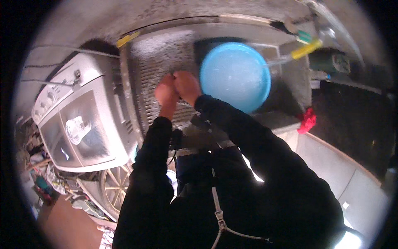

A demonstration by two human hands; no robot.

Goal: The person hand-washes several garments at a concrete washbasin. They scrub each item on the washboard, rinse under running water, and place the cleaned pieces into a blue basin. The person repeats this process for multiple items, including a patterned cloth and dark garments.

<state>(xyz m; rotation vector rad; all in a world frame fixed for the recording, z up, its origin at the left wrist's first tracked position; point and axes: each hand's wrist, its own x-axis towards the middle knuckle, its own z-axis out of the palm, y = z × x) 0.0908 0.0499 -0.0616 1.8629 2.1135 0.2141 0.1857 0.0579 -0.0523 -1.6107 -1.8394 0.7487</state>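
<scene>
My left hand (166,92) and my right hand (187,86) are pressed side by side over a ridged stone washboard (147,76). Both hands look closed, with the fingers curled down and away from view. Whatever they may hold is hidden beneath them. The washboard's ridges look wet, with whitish suds or glare toward the far end. Right of my hands, a round light-blue basin (211,53) sits in the sink, containing cloudy, whitish water. My right sleeve passes close to the basin's near left side.
A white twin-tub washing machine (85,112) stands at the left. A hose with a yellow section (306,50) reaches toward the basin from the right. A red cloth (306,120) hangs at the sink's near right corner. A dark counter (352,124) extends rightward. A spoked wheel (116,186) is lower left.
</scene>
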